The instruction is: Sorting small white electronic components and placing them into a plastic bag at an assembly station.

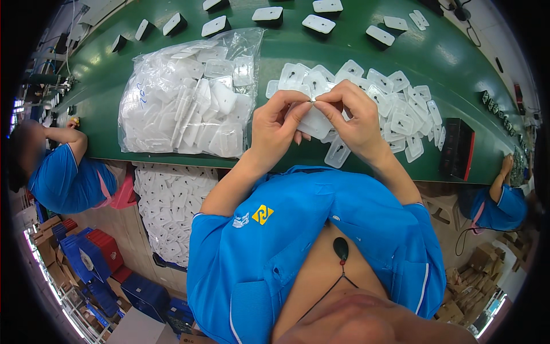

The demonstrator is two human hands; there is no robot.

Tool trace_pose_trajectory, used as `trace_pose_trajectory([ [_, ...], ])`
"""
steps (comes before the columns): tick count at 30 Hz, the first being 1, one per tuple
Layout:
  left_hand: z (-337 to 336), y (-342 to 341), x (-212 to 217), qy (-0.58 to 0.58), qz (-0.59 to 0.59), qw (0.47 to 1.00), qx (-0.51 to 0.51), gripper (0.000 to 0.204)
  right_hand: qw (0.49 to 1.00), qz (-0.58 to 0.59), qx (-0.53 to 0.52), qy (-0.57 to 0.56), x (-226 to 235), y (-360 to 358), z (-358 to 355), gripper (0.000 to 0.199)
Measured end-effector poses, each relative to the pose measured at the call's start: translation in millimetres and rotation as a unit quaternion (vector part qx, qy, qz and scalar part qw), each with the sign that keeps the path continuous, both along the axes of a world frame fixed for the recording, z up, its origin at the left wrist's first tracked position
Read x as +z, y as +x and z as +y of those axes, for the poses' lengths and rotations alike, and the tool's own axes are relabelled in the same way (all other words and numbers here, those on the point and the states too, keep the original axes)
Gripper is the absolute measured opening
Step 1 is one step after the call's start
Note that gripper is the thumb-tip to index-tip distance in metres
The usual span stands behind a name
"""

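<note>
The left hand [275, 123] and right hand [356, 114] pinch a small white piece [313, 98] from opposite sides, presumably to steady it, near loose white plates [402, 122].

Small whitish piece [313, 98] pinched between your left fingers [293, 96] and right fingers [332, 96], over counter [283, 50]; fingertips cover most of it, shape hidden. White plate [314, 125] just below it, between your two thumbs and your body; whether joined to pinched piece, cannot tell. Beyond and to your right, loose heap of white plates [402, 123]: thin, translucent, round-cornered, several with dark spot at middle, overlapping at mixed angles.
</note>
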State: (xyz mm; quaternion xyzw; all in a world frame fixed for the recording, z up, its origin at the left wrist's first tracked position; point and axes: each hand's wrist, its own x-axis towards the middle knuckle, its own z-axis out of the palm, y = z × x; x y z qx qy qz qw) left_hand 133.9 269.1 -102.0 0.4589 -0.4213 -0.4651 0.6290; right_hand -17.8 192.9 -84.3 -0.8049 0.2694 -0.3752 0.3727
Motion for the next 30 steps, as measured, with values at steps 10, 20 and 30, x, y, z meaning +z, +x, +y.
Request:
trace_pose_trajectory([
  [10,-2,-2,6,0.012,0.037,0.999,0.035,0.021,0.995,-0.014,-0.025,-0.095,4,1,3,0.003],
  [20,2,-8,-1,-0.006,-0.073,0.995,0.07,0.029,0.994,0.043,-0.076,-0.063,-1,7,9,0.007],
  [30,-6,-7,-14,-0.073,-0.131,0.985,0.087,0.026,0.979,0.093,-0.127,-0.128,-11,13,14,0.008],
])
